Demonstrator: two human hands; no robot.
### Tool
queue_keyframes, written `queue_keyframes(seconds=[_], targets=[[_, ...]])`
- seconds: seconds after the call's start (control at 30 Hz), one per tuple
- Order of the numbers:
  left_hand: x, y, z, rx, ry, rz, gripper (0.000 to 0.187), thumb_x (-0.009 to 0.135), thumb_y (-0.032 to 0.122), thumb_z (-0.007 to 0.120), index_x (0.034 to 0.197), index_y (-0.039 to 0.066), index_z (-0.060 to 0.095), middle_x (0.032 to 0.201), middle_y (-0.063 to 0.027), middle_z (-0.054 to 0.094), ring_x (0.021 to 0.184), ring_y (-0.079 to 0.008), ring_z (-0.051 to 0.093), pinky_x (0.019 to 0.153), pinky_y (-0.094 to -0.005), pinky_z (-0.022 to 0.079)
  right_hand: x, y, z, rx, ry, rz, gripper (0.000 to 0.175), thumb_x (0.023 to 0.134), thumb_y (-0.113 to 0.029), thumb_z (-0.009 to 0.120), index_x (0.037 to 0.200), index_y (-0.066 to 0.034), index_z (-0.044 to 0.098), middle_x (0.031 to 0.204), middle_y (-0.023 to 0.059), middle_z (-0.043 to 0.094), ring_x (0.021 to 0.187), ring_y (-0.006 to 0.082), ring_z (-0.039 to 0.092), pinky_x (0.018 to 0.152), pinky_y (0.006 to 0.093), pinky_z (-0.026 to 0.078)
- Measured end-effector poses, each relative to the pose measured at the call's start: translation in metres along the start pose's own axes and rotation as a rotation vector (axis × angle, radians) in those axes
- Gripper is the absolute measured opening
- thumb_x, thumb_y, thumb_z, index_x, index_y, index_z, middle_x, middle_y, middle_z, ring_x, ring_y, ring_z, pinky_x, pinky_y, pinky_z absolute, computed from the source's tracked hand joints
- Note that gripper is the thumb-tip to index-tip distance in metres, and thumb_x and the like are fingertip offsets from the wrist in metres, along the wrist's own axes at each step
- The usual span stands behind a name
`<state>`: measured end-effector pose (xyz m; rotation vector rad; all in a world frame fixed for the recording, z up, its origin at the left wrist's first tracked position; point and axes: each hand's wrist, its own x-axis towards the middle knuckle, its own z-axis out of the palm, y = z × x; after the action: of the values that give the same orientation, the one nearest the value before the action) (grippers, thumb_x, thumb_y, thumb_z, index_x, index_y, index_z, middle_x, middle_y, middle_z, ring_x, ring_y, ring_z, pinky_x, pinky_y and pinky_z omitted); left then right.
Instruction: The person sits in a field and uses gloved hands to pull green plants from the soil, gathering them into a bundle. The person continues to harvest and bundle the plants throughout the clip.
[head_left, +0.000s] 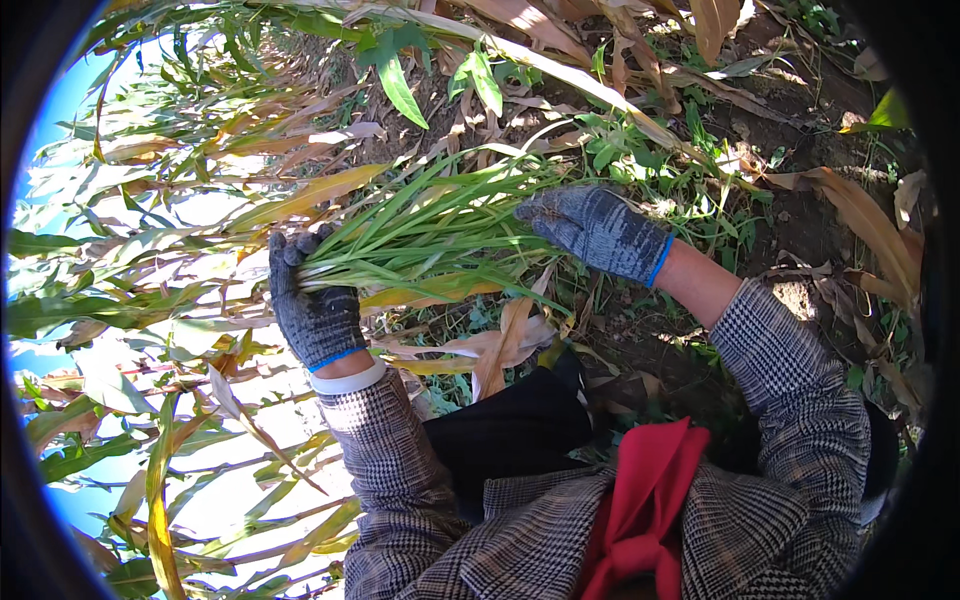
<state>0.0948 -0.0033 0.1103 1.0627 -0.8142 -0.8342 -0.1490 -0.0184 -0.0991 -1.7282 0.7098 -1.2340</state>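
My left hand (319, 315), in a grey knit glove with a blue cuff edge, is closed around the pale stem ends of a bunch of long green grass-like leaves (435, 236). The blades fan out from that fist towards the right. Over their far ends is my right hand (596, 225), in a matching glove, its fingers close together and touching the leaves. Its palm side is hidden, so whether it grips any blades is unclear.
Tall, partly dried maize plants (150, 300) fill the left side. A long pale stalk (570, 79) slants across the ground above my hands. Low green weeds (622, 154), dry leaves (502, 341) and dark soil (802, 214) lie around. My dark-clad leg (517, 420) is below.
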Motion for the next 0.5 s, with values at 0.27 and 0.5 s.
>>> queue_keyframes(seconds=[0.27,0.5], targets=[[-0.011,-0.021,0.007,-0.142,-0.124,-0.146,0.033,0.087,0.006,0.054,0.119,0.001,0.05,0.082,-0.0079,0.061,0.083,-0.0243,0.06,0.091,-0.0442,0.048,-0.009,0.022,0.012,-0.13,0.157,0.01,0.023,0.086,-0.023,0.059,0.092,-0.0021,0.064,0.086,0.0186,0.064,0.081,0.0326,0.063,0.074,0.0397,0.05],[-0.019,-0.034,0.019,-0.1,-0.034,-0.172,0.036,0.083,0.005,0.058,0.119,0.002,0.052,0.079,-0.0078,0.06,0.081,-0.025,0.059,0.085,-0.0441,0.05,0.004,-0.025,-0.013,-0.29,0.05,-0.159,0.03,0.074,-0.01,0.066,0.104,-0.0086,0.064,0.095,0.0116,0.062,0.09,0.0303,0.06,0.08,0.0397,0.049]])
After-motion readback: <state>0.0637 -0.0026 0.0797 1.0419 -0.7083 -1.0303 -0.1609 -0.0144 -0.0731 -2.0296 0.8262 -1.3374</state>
